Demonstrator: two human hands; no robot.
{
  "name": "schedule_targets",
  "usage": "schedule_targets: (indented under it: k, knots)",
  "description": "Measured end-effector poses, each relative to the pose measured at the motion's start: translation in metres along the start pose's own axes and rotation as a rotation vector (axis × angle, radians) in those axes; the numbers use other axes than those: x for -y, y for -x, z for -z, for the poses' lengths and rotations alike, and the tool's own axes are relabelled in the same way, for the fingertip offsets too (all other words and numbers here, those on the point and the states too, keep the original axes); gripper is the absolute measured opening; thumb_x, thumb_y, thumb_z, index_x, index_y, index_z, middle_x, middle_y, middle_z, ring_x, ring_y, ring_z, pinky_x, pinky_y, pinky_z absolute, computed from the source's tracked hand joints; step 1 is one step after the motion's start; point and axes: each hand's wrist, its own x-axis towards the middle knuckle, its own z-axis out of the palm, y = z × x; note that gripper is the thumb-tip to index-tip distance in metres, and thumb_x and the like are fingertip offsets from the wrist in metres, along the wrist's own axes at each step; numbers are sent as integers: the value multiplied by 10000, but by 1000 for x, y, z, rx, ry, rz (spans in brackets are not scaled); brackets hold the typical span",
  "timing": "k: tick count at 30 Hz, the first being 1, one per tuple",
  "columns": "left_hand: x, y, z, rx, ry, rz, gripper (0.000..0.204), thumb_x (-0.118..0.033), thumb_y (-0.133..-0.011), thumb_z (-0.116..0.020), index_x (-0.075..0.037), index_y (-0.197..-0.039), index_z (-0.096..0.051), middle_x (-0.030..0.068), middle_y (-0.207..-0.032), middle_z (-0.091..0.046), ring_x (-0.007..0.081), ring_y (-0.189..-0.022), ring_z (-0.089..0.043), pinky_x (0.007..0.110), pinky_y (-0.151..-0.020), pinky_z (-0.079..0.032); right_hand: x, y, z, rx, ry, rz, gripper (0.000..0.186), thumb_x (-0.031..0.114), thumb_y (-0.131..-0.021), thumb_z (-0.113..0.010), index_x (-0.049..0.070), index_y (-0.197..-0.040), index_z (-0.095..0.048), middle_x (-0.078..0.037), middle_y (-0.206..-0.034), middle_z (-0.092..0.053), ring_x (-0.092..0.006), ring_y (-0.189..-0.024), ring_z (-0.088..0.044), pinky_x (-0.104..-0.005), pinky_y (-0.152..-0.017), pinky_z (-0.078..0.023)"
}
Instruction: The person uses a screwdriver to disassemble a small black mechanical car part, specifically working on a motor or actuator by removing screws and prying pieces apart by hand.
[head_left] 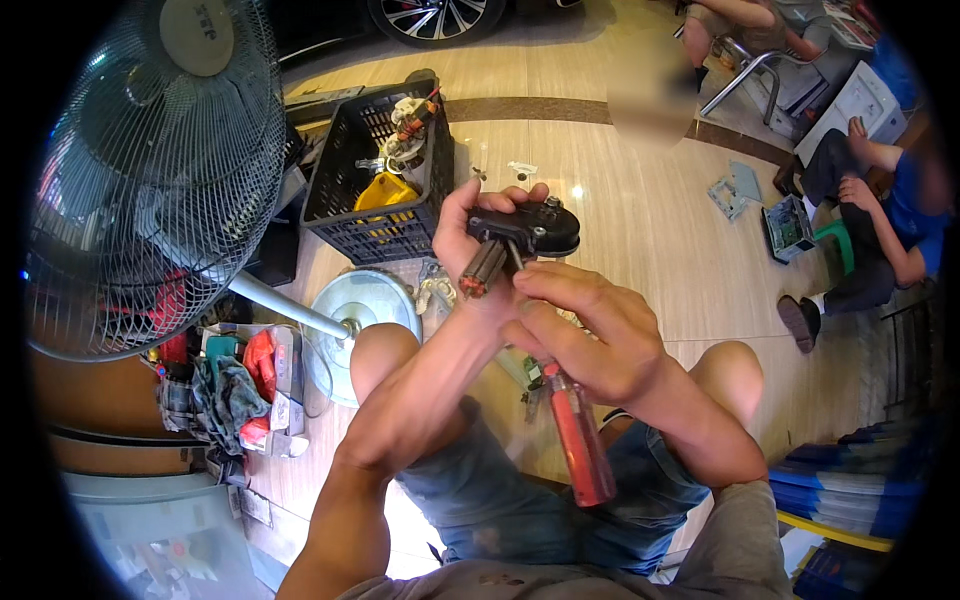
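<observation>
My left hand [458,240] is closed around a black housing [545,228] with a rounded end and small bolts on top. A dark ribbed cylinder [484,268] with a reddish end sticks out of it toward me. My right hand [605,335] grips a screwdriver by its upper part, the red handle [580,440] hanging down below my palm. Its thin shaft points up at the housing, beside the cylinder. Whether the tip sits in a screw is hidden by fingers and housing.
A black plastic crate [385,225] holds a yellow part and wired pieces. To the left stands a large fan [150,180] on a round base [365,292], near a box of cloths [240,385]. Another person [900,220] sits at the right near opened electronics [788,228].
</observation>
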Motion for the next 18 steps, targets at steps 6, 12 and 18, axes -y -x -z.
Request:
schedule_targets:
  k: [6, 12, 18]
  knots:
    - [-7, 7, 0, -48, 19, 47, 330, -308, -901, -559, -56, -688, -543, 121, -784, -614, 316, -948, -637, 430, -895, -490, 9, -2, -6, 6, -19, -24, 259, 64, -693, -789, -35, -891, -656, -187, -975, -668, -330, -873, -695, -376, -726, -593]
    - [11, -6, 15, 62, -237, -200, 257, -280, -907, -583, -40, -817, -562, 103, -766, -582, 311, -886, -639, 433, -842, -523, -3, 10, -1, -35, 3, -36, 275, 92, -689, -766, -7, -922, -659, -180, -979, -664, -321, -873, -693, -374, -701, -587]
    - [-23, -19, 54, 136, -267, -204, 253, -177, -944, -534, -62, -1162, -586, 59, -842, -568, 224, -843, -605, 445, -892, -530, -1, -9, -19, -11, -51, -23, 234, 94, -685, -725, 20, -871, -603, -107, -943, -611, -264, -783, -649, -338, -619, -529]
